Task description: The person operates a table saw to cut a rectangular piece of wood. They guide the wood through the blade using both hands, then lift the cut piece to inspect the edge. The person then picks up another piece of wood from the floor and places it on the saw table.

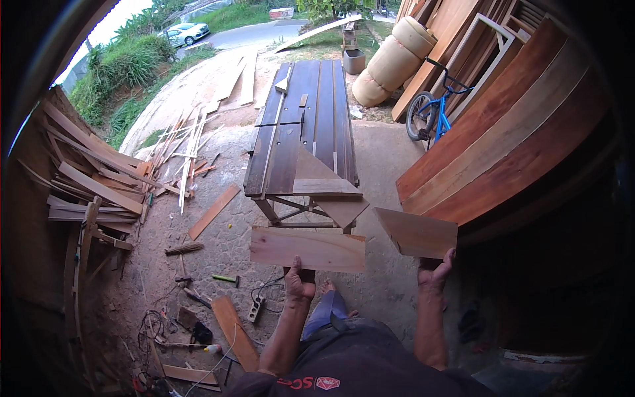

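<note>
My left hand is closed on the near edge of a pale rectangular wooden board, thumb on top and fingers underneath. To the right, my right hand grips the lower right corner of a second wooden board, which has a slanted left end. Both boards are held up off the floor, apart from each other. Beyond them stands a dark slatted workbench. Triangular wood pieces lie at its near right corner, one jutting over the edge.
Tall reddish planks lean at the right, near a blue bicycle and a foam roll. Wood strips are heaped at the left. On the floor lie a green-handled hammer, a power strip, cords and a plank.
</note>
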`<state>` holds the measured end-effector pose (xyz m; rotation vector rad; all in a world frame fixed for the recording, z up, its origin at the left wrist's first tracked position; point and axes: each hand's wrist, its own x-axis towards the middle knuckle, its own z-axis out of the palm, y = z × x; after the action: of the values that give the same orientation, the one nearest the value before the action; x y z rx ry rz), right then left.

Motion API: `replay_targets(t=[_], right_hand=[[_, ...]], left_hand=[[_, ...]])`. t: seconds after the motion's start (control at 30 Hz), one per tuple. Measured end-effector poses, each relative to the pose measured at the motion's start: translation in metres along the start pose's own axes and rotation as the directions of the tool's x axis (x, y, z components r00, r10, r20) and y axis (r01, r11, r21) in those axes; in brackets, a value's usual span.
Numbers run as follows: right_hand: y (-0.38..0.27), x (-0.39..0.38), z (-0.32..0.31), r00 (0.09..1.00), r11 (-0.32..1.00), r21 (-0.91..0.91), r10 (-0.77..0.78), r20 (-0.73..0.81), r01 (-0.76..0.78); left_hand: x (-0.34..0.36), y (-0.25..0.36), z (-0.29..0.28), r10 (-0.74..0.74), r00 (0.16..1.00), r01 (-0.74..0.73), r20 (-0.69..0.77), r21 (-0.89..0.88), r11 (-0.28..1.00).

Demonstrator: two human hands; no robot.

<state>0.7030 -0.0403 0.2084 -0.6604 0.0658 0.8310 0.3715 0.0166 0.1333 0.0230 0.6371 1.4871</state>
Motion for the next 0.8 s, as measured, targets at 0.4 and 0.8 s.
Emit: replay_targets(t=[0.4,0.8], right_hand=[[0.039,0.149,0.061,0.991,0.998,-0.064,0.000,-0.135,-0.009],[0.133,0.374,0.190,0.985,0.964,-0.205,0.158,-0.066,-0.168]], left_hand=[[0.005,-0.007,0.006,-0.050,0.992,0.049,-0.118,-0.010,0.999],[0.005,0.000,0.021,0.109,0.971,-0.107,-0.214,0.017,0.994]])
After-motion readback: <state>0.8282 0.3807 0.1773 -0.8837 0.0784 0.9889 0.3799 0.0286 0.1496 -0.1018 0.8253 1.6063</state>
